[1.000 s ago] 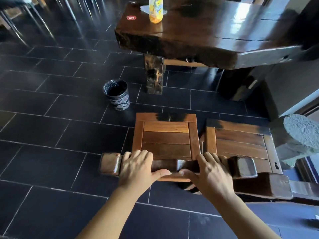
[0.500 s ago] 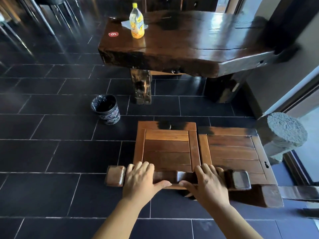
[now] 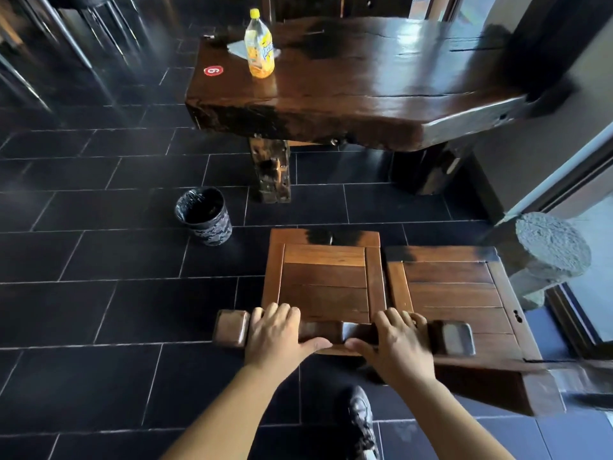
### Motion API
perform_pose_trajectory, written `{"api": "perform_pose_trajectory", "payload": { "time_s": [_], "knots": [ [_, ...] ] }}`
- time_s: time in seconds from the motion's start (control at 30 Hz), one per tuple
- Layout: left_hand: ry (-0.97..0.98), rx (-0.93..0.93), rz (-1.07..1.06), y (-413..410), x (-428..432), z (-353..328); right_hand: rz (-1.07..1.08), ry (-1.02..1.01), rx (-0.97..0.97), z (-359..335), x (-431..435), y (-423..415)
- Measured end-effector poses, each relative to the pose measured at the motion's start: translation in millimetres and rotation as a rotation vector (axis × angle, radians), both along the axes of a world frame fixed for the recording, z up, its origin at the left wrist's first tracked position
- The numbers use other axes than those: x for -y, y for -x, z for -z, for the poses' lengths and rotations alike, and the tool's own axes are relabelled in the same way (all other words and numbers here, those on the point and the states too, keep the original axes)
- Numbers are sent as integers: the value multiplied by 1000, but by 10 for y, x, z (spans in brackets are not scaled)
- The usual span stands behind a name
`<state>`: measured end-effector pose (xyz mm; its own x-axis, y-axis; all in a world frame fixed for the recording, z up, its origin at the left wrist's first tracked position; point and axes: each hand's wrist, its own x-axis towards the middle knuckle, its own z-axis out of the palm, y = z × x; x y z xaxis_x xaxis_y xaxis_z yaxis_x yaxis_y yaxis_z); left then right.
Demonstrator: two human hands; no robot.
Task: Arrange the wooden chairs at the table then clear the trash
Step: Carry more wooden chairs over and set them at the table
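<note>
The table (image 3: 381, 78) is thick dark wood, glossy on top and rough along its edge. The chair (image 3: 325, 280) near it is smooth reddish wood in slats. A clear plastic bottle (image 3: 259, 48) stands on the table over a sheet of paper (image 3: 237, 48). The floor (image 3: 99, 310) below is matt dark tile. Right of the table, a stone post (image 3: 550, 247) looks coarse.

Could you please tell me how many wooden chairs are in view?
2. One wooden chair stands before the table, both hands gripping its backrest: left hand, right hand. The second chair sits directly to its right. Others may be out of frame.
</note>
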<state>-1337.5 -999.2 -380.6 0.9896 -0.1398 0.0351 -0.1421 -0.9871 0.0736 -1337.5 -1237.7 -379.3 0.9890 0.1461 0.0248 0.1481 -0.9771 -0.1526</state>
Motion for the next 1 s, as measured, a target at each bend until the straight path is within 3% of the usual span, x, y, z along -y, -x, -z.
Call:
{"api": "perform_pose_trajectory", "payload": {
  "time_s": [0.23, 0.63, 1.0],
  "knots": [
    [6, -95, -50, -629, 192, -66, -8, 16, -203, -118, 164, -810],
    [-69, -87, -53, -2323, 176, -68, 40, -97, -253, -144, 112, -2449],
    [-69, -41, -90, -3412, 212, -23, -33, -10, -198, -126, 146, -3642]
  ]
}}
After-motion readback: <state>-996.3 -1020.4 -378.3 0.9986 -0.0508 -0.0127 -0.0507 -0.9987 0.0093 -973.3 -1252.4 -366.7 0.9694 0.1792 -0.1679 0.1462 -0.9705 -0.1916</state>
